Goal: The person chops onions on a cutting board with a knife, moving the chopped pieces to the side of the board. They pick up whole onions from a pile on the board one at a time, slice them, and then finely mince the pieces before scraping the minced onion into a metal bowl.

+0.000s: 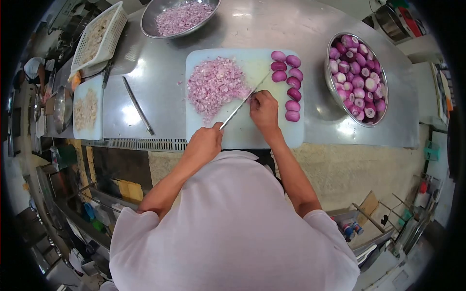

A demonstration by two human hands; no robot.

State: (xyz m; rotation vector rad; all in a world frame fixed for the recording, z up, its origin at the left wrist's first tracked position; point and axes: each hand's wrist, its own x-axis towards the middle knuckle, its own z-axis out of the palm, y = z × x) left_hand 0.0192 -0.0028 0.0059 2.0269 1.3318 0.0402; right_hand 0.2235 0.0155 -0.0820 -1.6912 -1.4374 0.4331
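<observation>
Broadly, the steel tabletop (272,25) carries a white cutting board (233,133) at its front edge, with a metal bowl (335,97) of purple onions well to the right of the board. On the board, a mound of chopped onion (213,87) fills much of the left half, reaching toward the far left corner; it lies beyond the left hand (201,143) and to the left of the right hand (264,111). The hands are apart: the left is closed around the handle of a knife (242,103), near the board's front edge, while the right has its fingers bunched close beside the blade, and whether they grip a piece cannot be told. The blade slants from the left hand toward the far right corner. Glossy purple onion halves (293,93) line the board's right edge; the chopped bits are fine, pale and pinkish purple.
</observation>
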